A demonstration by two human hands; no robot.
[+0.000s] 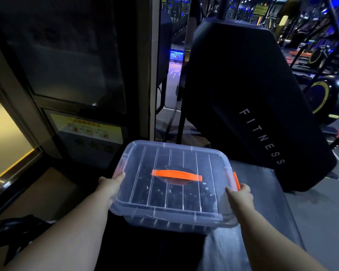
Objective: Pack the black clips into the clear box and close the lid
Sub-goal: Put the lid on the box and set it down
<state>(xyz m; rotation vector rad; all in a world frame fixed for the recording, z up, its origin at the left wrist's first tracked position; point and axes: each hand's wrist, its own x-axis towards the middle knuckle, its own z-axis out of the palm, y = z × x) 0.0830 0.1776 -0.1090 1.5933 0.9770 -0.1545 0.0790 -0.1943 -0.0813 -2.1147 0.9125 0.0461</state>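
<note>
The clear box (137, 207) sits in the lower middle of the head view with its ribbed clear lid (186, 159) on top. An orange handle (176, 175) crosses the lid's centre. Black clips (176, 194) show dimly through the lid and the front wall, piled inside. My left hand (112, 182) grips the box's left edge under the rim. My right hand (241, 194) grips the right edge, its fingers at the orange side latch (236, 180). The left side latch is hidden by my hand.
The box rests over a grey treadmill belt (282, 212). A black machine housing marked FITNESS (260, 133) rises right behind. A dark glass cabinet (76, 75) stands at the left, a black bag (14, 231) lies low left, and exercise machines (321, 90) fill the far right.
</note>
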